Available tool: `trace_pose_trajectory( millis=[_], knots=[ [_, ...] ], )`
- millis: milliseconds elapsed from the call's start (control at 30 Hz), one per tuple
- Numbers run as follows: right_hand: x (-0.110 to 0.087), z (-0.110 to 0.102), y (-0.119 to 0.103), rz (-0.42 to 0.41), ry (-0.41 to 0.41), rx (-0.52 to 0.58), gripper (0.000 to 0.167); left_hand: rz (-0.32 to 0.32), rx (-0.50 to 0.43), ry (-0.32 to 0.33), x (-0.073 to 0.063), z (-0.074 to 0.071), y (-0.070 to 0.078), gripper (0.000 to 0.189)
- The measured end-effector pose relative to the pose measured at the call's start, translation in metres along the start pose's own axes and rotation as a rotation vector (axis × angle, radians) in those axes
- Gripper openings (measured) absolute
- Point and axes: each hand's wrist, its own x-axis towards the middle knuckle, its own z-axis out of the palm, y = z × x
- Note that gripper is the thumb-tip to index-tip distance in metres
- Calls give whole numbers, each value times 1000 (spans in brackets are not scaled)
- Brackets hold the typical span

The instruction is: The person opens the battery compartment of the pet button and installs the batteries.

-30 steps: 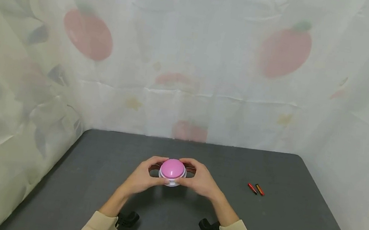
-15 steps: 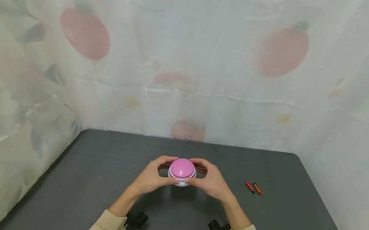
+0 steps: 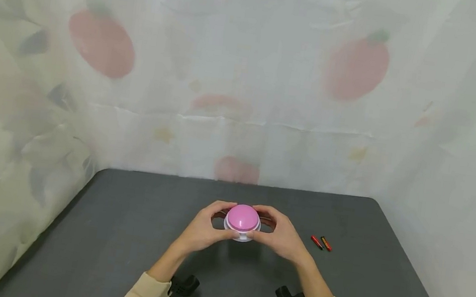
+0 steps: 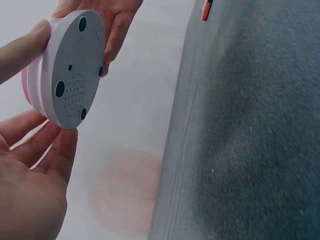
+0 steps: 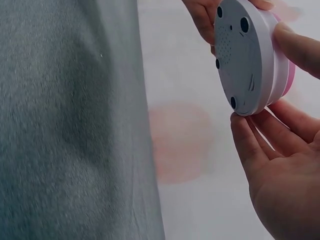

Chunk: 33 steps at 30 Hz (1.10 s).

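A round push-button buzzer with a pink dome (image 3: pixel 243 218) on a white base (image 4: pixel 75 70) is held up off the table between both hands. My left hand (image 3: pixel 206 227) grips its left side, thumb at the near edge and fingers round the far side. On the opposite side my right hand (image 3: pixel 279 234) grips it the same way. In the wrist views the underside shows a patch of small speaker holes (image 5: pixel 226 46) and several dark round feet (image 4: pixel 60 89). From the head view the dome faces up toward me, and the underside is hidden.
Two small red battery-like cylinders (image 3: pixel 317 242) lie side by side on the dark grey table (image 3: pixel 139 246), right of the hands. A pale curtain (image 3: pixel 248 69) with fruit prints hangs behind the table and along both sides. Black wrist cameras (image 3: pixel 184 286) sit on both wrists.
Both hands have carried the buzzer to the right across the table, keeping their grip. The head view has shifted slightly, so the battery-like cylinders appear a little further left.
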Motion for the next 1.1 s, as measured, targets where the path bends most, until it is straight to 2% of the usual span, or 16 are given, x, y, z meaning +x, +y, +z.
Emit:
trace_pose_trajectory(
  millis=[333,600,700,867,967,1100],
  knots=[
    [-10,-9,-2,-13,23,-117,55,-21,28,-5,5,9,5,64],
    [-13,-12,-6,-122,-29,-195,67,-52,-34,-6,7,9,8,55],
    [-13,-11,-7,-164,-18,-234,65,-69,-52,-5,8,9,10,51],
    [-13,-10,-10,-189,25,-279,60,-97,-50,-8,9,10,13,47],
    [-13,-9,-11,-188,45,-280,58,-84,-48,-18,9,9,15,46],
    [-13,-9,-9,-173,70,-225,55,-44,-82,-36,8,8,16,46]
  ],
)
